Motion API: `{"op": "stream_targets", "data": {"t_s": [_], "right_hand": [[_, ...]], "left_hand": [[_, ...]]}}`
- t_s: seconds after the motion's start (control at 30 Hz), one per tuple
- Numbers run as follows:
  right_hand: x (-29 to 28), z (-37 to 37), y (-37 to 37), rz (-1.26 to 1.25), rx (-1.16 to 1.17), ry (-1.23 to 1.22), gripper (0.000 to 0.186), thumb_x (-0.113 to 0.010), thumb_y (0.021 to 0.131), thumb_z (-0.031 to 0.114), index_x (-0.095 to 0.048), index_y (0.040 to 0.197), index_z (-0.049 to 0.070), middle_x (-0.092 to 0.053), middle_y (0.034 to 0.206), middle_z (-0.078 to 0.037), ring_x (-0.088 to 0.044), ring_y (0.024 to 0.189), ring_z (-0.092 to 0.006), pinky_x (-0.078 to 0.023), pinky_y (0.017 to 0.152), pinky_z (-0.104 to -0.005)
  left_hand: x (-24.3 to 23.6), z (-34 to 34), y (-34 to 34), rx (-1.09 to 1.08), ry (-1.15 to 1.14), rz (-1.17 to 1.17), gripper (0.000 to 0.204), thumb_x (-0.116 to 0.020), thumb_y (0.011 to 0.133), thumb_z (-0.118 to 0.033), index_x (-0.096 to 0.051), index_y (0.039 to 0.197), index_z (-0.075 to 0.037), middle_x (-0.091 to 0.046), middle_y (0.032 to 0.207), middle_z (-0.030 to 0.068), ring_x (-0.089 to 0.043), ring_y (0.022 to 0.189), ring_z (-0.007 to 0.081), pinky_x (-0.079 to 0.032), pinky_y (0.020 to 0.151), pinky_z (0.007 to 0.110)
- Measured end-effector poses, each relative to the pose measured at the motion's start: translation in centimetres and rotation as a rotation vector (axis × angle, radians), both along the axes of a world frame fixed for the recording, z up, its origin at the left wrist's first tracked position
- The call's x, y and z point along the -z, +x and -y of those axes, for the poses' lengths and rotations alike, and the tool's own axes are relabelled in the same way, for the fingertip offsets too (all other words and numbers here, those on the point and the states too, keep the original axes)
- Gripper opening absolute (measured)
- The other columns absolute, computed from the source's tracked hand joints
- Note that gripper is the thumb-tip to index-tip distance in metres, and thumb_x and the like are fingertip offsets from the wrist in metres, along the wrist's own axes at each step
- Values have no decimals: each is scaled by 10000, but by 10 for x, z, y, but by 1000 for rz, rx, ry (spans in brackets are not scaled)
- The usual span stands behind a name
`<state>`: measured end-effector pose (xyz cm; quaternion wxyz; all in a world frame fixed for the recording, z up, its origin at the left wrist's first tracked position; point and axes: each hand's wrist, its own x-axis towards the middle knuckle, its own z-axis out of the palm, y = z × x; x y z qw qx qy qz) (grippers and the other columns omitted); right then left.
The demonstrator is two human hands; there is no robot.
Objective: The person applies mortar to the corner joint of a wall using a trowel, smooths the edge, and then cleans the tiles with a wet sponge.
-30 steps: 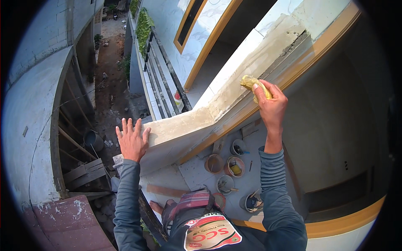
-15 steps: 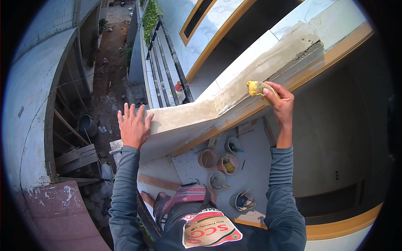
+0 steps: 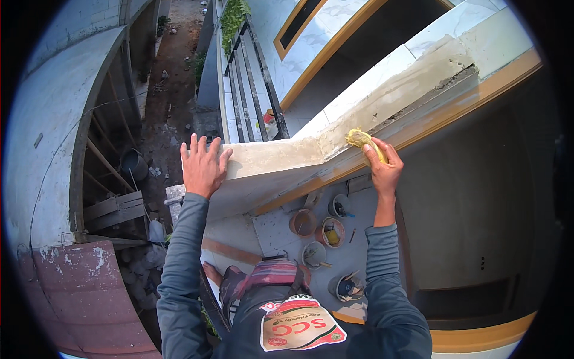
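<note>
My left hand [image 3: 204,166] rests on the left end of a beige plastered wall top [image 3: 272,157], fingers spread. In my right hand [image 3: 387,170] is a yellow sponge [image 3: 360,138], gripped between thumb and fingers and partly hidden by them. The sponge is at the front edge of the plaster, just right of the corner where the wall top bends. From there a second plastered stretch [image 3: 412,90] slants up to the right, with a rough grey gap along its lower edge.
Below the wall stand several buckets, among them a brown one [image 3: 303,222] and a dark one [image 3: 345,288]. A black railing [image 3: 263,78] meets the wall's far side. Far down left, an alley [image 3: 170,90] holds a grey bucket [image 3: 134,164]. An orange-yellow trim [image 3: 418,133] runs beneath the ledge.
My right hand has moved left and down with the sponge, toward the bend in the wall top. The view has shifted slightly; my left hand stays on the ledge.
</note>
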<state>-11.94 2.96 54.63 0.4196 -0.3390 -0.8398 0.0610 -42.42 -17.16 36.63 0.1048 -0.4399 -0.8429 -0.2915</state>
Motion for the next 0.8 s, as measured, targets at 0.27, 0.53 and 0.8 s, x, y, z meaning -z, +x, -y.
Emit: {"op": "stream_targets", "data": {"t_s": [0.27, 0.53, 0.8], "right_hand": [[47, -14, 0, 100, -14, 21, 244, -785, 824, 131, -732, 1035, 21, -701, 878, -125, -678, 791, -231, -527, 719, -322], [83, -13, 0, 141, -38, 35, 223, -770, 825, 92, -717, 1021, 1, -687, 891, -141, -677, 806, -275, -538, 726, -364], [108, -21, 1, 139, -4, 94, 194, -733, 843, 103, -705, 1008, 4, -688, 894, -164, -678, 827, -311, -536, 726, -382]], "left_hand": [[3, -3, -1, -10, 22, -30, 449, -523, 969, -445, -625, 1255, -115, -589, 1273, 190, -434, 1335, 397, -252, 1121, 577], [-3, 2, 1, 0, -47, 7, 473, -502, 980, -460, -616, 1296, -128, -575, 1318, 166, -429, 1351, 374, -241, 1130, 567], [-7, 0, -3, -5, -44, 20, 472, -498, 979, -454, -624, 1281, -114, -584, 1303, 168, -435, 1341, 379, -237, 1128, 564]]}}
